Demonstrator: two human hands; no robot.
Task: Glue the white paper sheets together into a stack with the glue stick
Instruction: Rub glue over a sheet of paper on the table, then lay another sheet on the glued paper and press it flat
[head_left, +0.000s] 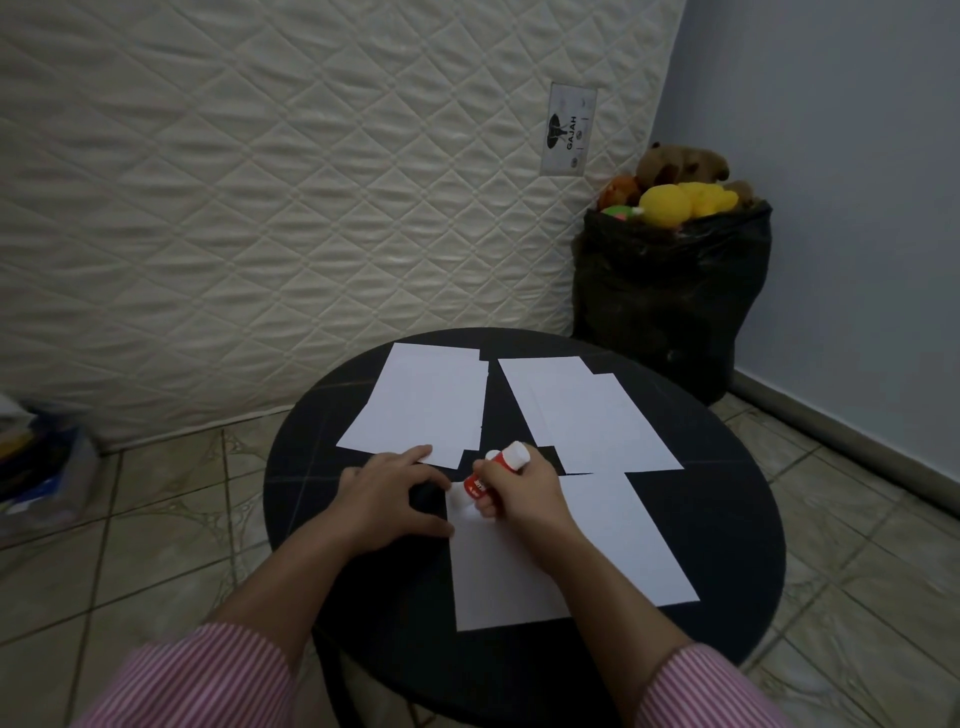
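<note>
While the right hand (524, 493) grips the glue stick (493, 475) in a closed fist, the stick's lower end meets the far-left corner of the nearest white sheet (561, 551), and its white end points up and away from the fist. In this head view, the only one, the stick's red body carries a label too small to read.

Just left of that grip, the left hand (387, 501) lies flat with fingers spread, holding nothing; its thumb side rests at the left edge of the same sheet, and its fingertips reach the near edge of the left paper pile (421, 405). That pile, several overlapping white sheets, lies beyond and left of the fist. Beyond and right of the fist lies the right paper pile (587, 415), also overlapping sheets, its near edge touching the far edge of the nearest sheet.

All the paper rests on a round black table (727, 525). Pink-striped sleeves (208, 675) cover both forearms near the camera. Far beyond the grip stands a quilted mattress (260, 208) upright against the wall, and to the right of it a black bag (670, 301) filled with plush toys (675, 192). Tiled floor (156, 519) surrounds the table.
</note>
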